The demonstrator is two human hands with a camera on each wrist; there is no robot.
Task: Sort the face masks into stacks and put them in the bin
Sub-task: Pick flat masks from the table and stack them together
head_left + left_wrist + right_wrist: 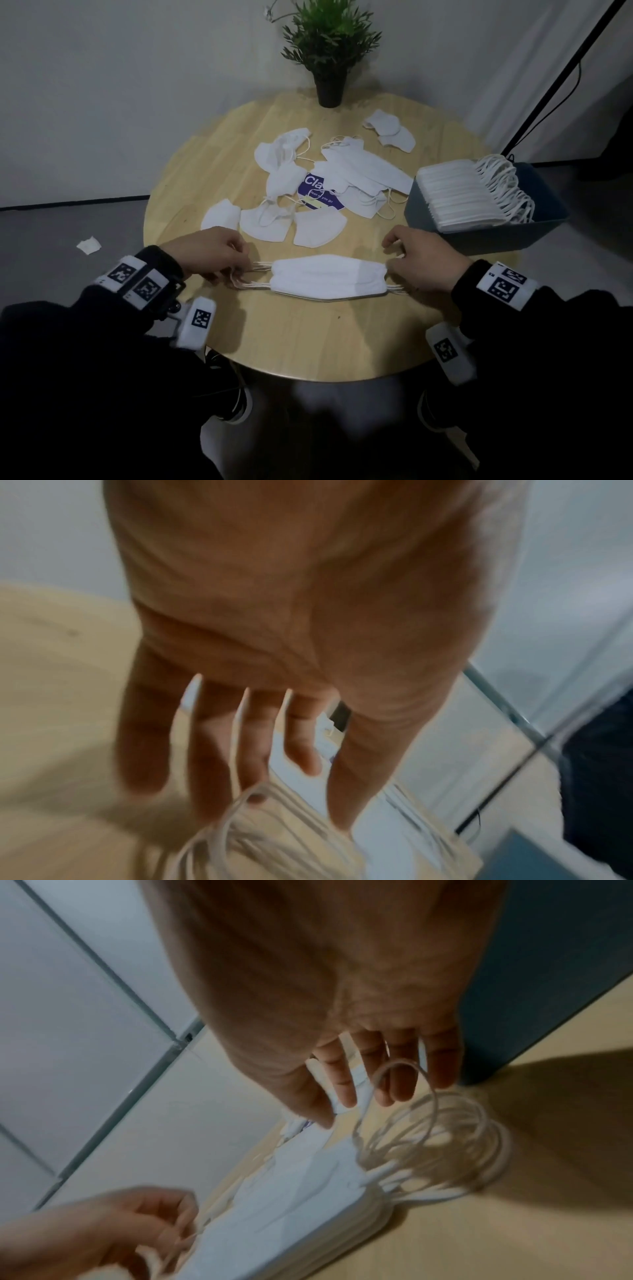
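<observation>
Round wooden table (294, 335), lower centre: both hands pinched soft, floppy mask stack's (328, 277) ear loops; grip the body instead.

Only 1 piece of readable text on show: a purple sticker (320, 195) at the centre of the round table (212, 161), half buried under loose white masks (363, 164). Big white letters spell "Cla", the remainder covered. Beneath, smaller white print gives "lean a", a gap, then "you go". The wrist bands (507, 284) at 4 and 8 o'clock carry black-and-white square codes, no letters. Both wrist views are blurred and show no writing.
</observation>
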